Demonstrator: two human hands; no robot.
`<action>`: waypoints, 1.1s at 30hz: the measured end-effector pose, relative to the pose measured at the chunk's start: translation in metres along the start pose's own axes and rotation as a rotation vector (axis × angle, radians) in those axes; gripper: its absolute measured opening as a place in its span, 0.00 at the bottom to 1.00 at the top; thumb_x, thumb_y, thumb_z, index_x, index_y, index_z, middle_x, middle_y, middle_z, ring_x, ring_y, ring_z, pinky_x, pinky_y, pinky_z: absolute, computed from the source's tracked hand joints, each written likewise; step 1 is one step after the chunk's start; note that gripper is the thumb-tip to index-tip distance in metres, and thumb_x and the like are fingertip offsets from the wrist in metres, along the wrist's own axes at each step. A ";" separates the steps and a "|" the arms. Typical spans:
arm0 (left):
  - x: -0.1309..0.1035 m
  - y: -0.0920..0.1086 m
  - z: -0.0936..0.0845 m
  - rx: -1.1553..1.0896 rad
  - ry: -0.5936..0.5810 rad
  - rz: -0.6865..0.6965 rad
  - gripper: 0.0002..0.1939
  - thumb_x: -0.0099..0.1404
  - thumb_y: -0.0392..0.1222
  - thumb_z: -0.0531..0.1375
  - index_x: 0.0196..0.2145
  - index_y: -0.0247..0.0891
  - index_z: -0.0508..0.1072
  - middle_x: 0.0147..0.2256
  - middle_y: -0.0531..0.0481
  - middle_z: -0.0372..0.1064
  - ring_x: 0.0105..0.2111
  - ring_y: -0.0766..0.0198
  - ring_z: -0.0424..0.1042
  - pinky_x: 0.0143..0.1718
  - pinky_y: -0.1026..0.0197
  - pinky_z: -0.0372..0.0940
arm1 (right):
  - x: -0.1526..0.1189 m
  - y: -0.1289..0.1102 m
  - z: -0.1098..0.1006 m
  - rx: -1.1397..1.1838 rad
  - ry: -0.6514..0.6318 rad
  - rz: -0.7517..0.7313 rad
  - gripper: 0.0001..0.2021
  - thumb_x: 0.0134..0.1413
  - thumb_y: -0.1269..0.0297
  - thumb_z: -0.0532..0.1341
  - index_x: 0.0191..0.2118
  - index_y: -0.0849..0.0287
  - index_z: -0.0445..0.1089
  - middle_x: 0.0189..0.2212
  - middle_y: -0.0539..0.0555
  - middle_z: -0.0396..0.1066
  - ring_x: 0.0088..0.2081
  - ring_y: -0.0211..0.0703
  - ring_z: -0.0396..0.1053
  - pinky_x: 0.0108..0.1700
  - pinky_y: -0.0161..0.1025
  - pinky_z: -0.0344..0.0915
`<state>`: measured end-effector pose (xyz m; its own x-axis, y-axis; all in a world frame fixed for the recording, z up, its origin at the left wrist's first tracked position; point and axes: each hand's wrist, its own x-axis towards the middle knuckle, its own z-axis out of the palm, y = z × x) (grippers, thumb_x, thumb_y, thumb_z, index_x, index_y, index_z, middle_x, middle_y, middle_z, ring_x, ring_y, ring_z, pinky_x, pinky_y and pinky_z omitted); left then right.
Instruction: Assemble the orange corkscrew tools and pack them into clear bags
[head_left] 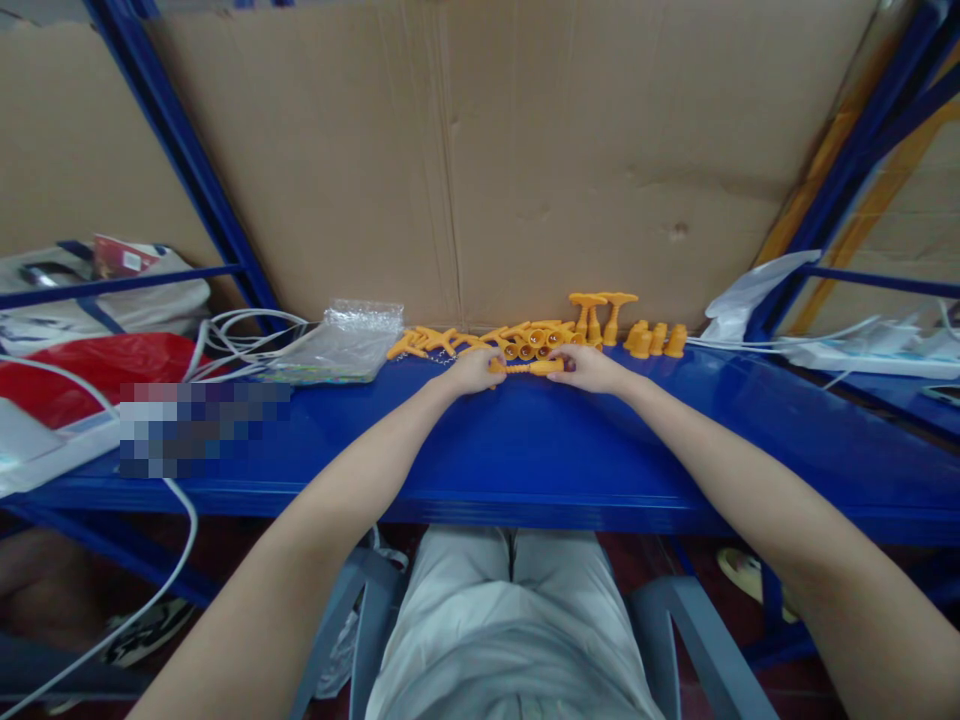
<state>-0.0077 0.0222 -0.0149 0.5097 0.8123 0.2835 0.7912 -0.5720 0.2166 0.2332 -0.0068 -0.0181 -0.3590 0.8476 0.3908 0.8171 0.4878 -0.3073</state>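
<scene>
In front of me, low over the blue table, my left hand (478, 370) is closed on the left end of a yellow screw piece (516, 369) with a spiral shaft. From the right, my right hand (587, 368) grips a yellow hollow sleeve (546, 367) in line with that shaft. The two pieces meet end to end; how deep the shaft sits inside is too small to tell. Right behind my hands lie several yellow sleeves (527, 350), open ends toward me. Loose yellow T-handled pieces (424, 342) are heaped behind my left hand.
Yellow T-topped pieces (613, 318) stand upright beside short yellow caps (658, 340). A clear plastic bag (337, 345) and white cables (225, 335) lie left. A power strip (862, 355) is at right. Cardboard (525, 150) backs the blue table (540, 450).
</scene>
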 end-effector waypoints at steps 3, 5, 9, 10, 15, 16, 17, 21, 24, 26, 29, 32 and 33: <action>0.001 0.001 0.000 -0.029 0.043 -0.038 0.16 0.60 0.41 0.60 0.46 0.36 0.74 0.30 0.50 0.74 0.31 0.61 0.73 0.34 0.63 0.64 | -0.001 0.000 -0.002 0.003 0.044 -0.004 0.18 0.53 0.62 0.65 0.50 0.62 0.72 0.39 0.58 0.76 0.36 0.46 0.73 0.41 0.42 0.69; 0.000 0.003 0.000 -0.030 0.063 -0.031 0.16 0.60 0.41 0.61 0.46 0.36 0.73 0.31 0.50 0.74 0.32 0.61 0.74 0.34 0.63 0.63 | -0.001 0.001 -0.004 -0.014 0.059 -0.016 0.19 0.53 0.62 0.65 0.50 0.62 0.72 0.39 0.59 0.76 0.38 0.48 0.74 0.43 0.44 0.70; -0.003 0.007 -0.002 0.043 0.116 -0.010 0.16 0.60 0.41 0.63 0.46 0.38 0.73 0.34 0.48 0.75 0.36 0.58 0.75 0.37 0.62 0.63 | 0.000 0.003 -0.003 -0.028 0.086 -0.075 0.20 0.52 0.64 0.66 0.52 0.61 0.70 0.42 0.61 0.76 0.42 0.51 0.74 0.47 0.47 0.69; -0.004 0.007 -0.002 0.071 0.125 -0.012 0.17 0.60 0.42 0.63 0.47 0.39 0.73 0.35 0.47 0.75 0.37 0.57 0.75 0.37 0.62 0.63 | 0.001 0.004 -0.002 -0.009 0.090 -0.077 0.21 0.52 0.63 0.66 0.52 0.61 0.70 0.42 0.60 0.75 0.41 0.51 0.74 0.48 0.48 0.69; -0.008 0.013 -0.008 0.164 0.122 -0.056 0.18 0.62 0.45 0.63 0.49 0.40 0.71 0.37 0.46 0.76 0.40 0.55 0.75 0.39 0.60 0.64 | 0.006 0.009 0.001 0.240 0.069 0.074 0.21 0.50 0.62 0.68 0.49 0.63 0.68 0.34 0.56 0.73 0.36 0.47 0.74 0.45 0.49 0.72; -0.009 0.015 -0.010 0.175 0.115 -0.062 0.18 0.62 0.45 0.63 0.50 0.40 0.71 0.38 0.45 0.76 0.40 0.55 0.75 0.39 0.60 0.64 | 0.006 0.010 0.000 0.304 0.046 0.102 0.20 0.50 0.63 0.68 0.48 0.62 0.68 0.33 0.55 0.73 0.36 0.47 0.74 0.45 0.50 0.72; -0.010 0.017 -0.011 0.186 0.109 -0.065 0.19 0.62 0.45 0.63 0.50 0.40 0.70 0.38 0.45 0.76 0.41 0.54 0.75 0.39 0.60 0.64 | 0.006 0.012 -0.001 0.365 0.016 0.121 0.19 0.49 0.63 0.68 0.47 0.62 0.68 0.33 0.55 0.73 0.37 0.47 0.74 0.45 0.50 0.72; -0.013 0.023 -0.014 0.222 0.090 -0.072 0.19 0.63 0.44 0.62 0.51 0.39 0.69 0.41 0.44 0.76 0.44 0.53 0.75 0.41 0.60 0.65 | 0.003 0.018 -0.006 0.535 -0.033 0.151 0.18 0.45 0.66 0.71 0.43 0.59 0.69 0.38 0.55 0.73 0.41 0.45 0.74 0.50 0.49 0.72; -0.015 0.025 -0.014 0.245 0.082 -0.067 0.20 0.64 0.45 0.62 0.52 0.39 0.69 0.43 0.43 0.76 0.45 0.53 0.75 0.42 0.59 0.65 | 0.001 0.018 -0.008 0.641 -0.017 0.172 0.18 0.43 0.67 0.72 0.41 0.59 0.70 0.39 0.55 0.74 0.40 0.43 0.75 0.51 0.48 0.72; -0.014 0.025 -0.013 0.260 0.083 -0.062 0.20 0.64 0.45 0.61 0.53 0.39 0.69 0.44 0.42 0.76 0.47 0.52 0.75 0.43 0.58 0.65 | 0.000 0.016 -0.009 0.723 -0.039 0.209 0.17 0.44 0.65 0.72 0.41 0.60 0.70 0.36 0.54 0.74 0.36 0.41 0.76 0.48 0.46 0.73; -0.014 0.023 -0.012 0.271 0.085 -0.055 0.21 0.65 0.45 0.61 0.54 0.39 0.68 0.46 0.41 0.76 0.48 0.50 0.75 0.44 0.57 0.65 | -0.002 0.009 -0.012 0.772 -0.071 0.285 0.14 0.48 0.63 0.71 0.39 0.61 0.70 0.32 0.54 0.75 0.32 0.40 0.76 0.43 0.43 0.75; -0.013 0.023 -0.011 0.256 0.092 -0.050 0.21 0.64 0.45 0.62 0.54 0.40 0.68 0.46 0.41 0.76 0.48 0.49 0.75 0.45 0.56 0.65 | -0.004 0.002 -0.015 0.767 -0.088 0.336 0.10 0.55 0.61 0.67 0.37 0.61 0.70 0.30 0.55 0.76 0.32 0.40 0.77 0.40 0.38 0.74; -0.013 0.023 -0.011 0.247 0.095 -0.051 0.21 0.63 0.45 0.62 0.54 0.40 0.68 0.45 0.42 0.76 0.47 0.50 0.75 0.45 0.57 0.65 | -0.004 -0.001 -0.014 0.767 -0.096 0.350 0.09 0.58 0.60 0.65 0.35 0.61 0.69 0.29 0.56 0.76 0.31 0.40 0.77 0.38 0.37 0.74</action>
<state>-0.0002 -0.0028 -0.0030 0.4423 0.8185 0.3667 0.8795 -0.4758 0.0012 0.2407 -0.0135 -0.0071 -0.2072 0.9733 0.0986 0.3686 0.1711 -0.9137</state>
